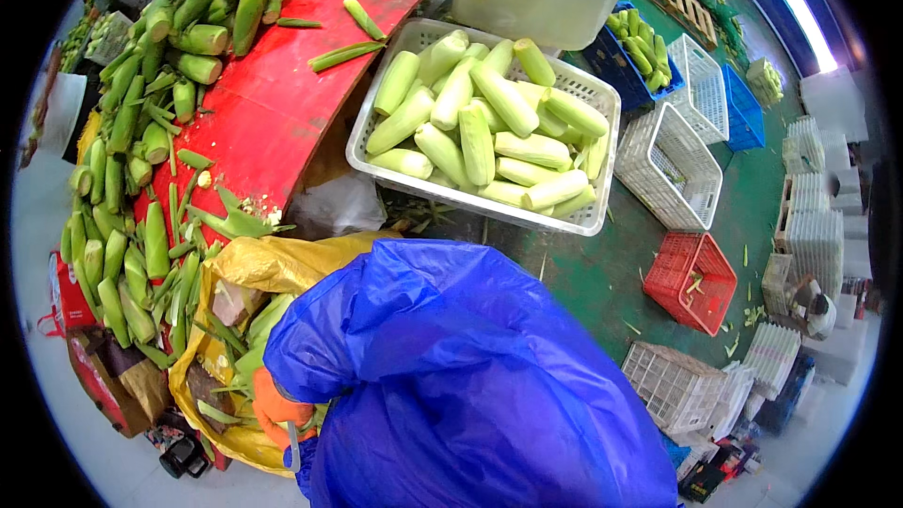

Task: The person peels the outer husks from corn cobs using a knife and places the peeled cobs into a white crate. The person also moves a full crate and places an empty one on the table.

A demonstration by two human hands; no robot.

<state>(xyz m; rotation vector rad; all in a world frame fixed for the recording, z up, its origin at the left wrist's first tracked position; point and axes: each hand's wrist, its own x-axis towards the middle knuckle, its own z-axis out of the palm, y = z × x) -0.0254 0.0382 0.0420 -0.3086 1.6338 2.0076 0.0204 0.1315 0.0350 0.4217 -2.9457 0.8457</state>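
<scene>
My right hand [274,396], in an orange glove, reaches from a blue plastic sleeve [317,346] over the yellow woven sack [282,257]. My left hand is mostly hidden below it; its blue cuff [303,462] shows at the bottom. A narrow pale tool [293,444], perhaps a knife, lies across that cuff. Which hand grips it is unclear. Something green shows between the hands, largely covered. Green husks [264,324] fill the open sack. Beyond my arm, a white plastic crate [480,208] holds many pale-green, trimmed ears of corn [504,99].
Unhusked corn [201,39] is heaped along the red table [275,95], with loose husks near its edge. White crates [667,169], a red crate [691,282] and a blue crate [635,77] with corn stand on the green floor [578,282]. A person [818,310] is at far right.
</scene>
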